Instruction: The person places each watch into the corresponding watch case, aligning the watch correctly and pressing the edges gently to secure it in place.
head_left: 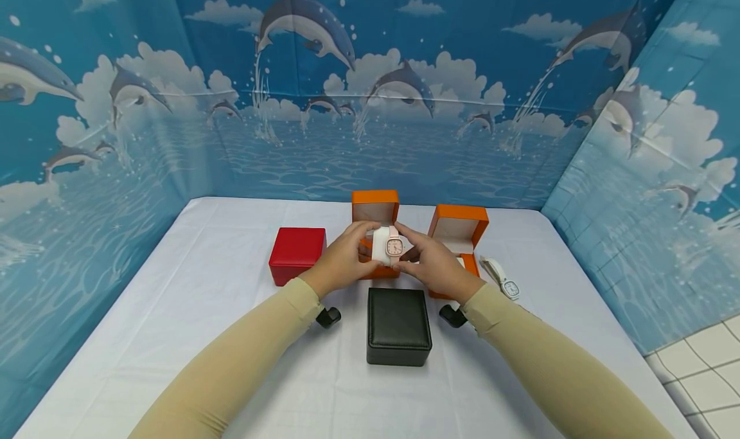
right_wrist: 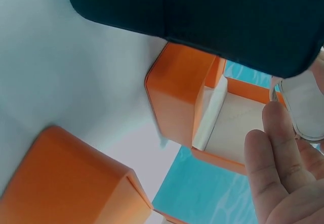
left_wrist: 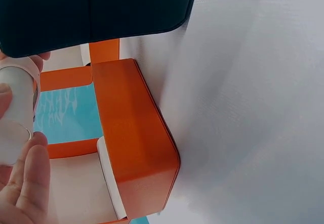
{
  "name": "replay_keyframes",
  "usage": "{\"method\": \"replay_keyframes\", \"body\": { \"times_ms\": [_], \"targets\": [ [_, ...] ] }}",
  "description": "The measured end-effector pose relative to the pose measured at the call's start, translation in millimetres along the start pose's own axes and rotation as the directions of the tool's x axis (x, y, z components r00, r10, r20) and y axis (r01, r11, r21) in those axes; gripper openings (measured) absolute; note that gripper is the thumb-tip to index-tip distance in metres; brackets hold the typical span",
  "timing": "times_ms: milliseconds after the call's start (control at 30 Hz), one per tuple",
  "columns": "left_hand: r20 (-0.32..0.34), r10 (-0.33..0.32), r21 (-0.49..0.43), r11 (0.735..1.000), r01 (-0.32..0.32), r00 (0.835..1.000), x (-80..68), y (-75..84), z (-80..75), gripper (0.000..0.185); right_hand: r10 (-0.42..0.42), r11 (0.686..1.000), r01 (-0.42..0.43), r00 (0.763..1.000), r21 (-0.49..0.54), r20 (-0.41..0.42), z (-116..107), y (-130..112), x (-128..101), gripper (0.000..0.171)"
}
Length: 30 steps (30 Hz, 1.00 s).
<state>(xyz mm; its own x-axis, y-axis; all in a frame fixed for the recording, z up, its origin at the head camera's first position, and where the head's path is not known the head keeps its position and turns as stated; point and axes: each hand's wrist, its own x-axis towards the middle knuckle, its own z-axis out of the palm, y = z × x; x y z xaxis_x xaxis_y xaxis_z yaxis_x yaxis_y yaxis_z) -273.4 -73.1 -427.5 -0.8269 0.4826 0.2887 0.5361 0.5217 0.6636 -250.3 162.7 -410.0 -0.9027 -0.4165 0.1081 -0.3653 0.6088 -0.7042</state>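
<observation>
At the centre of the head view, both hands meet just above an open orange square watch box [head_left: 376,207] with a pale lining, and together they hold a white cushion wearing a pink square-faced watch [head_left: 388,246]. The left hand [head_left: 341,259] curls its fingers round the cushion's left side; the right hand [head_left: 430,262] pinches its right side with thumb and fingertips. A closed black leather-look box [head_left: 399,326] sits below them, nearer the bottom of the frame. To the left lies a closed red box [head_left: 297,254]. Right of the hands stands a second open orange box [head_left: 459,230], and further right a white-strapped watch [head_left: 504,279] lies flat on the white tablecloth [head_left: 202,285].
</observation>
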Motion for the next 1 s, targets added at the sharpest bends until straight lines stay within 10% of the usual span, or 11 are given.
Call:
{"method": "replay_keyframes", "body": {
  "times_ms": [1000],
  "targets": [
    [0.000,-0.013,-0.017,1.000,0.013,1.000,-1.1,3.9,-0.6,0.074,-0.020,1.000,0.019,0.999,-0.013,-0.031,2.1,0.7,1.9,0.087]
  ]
}}
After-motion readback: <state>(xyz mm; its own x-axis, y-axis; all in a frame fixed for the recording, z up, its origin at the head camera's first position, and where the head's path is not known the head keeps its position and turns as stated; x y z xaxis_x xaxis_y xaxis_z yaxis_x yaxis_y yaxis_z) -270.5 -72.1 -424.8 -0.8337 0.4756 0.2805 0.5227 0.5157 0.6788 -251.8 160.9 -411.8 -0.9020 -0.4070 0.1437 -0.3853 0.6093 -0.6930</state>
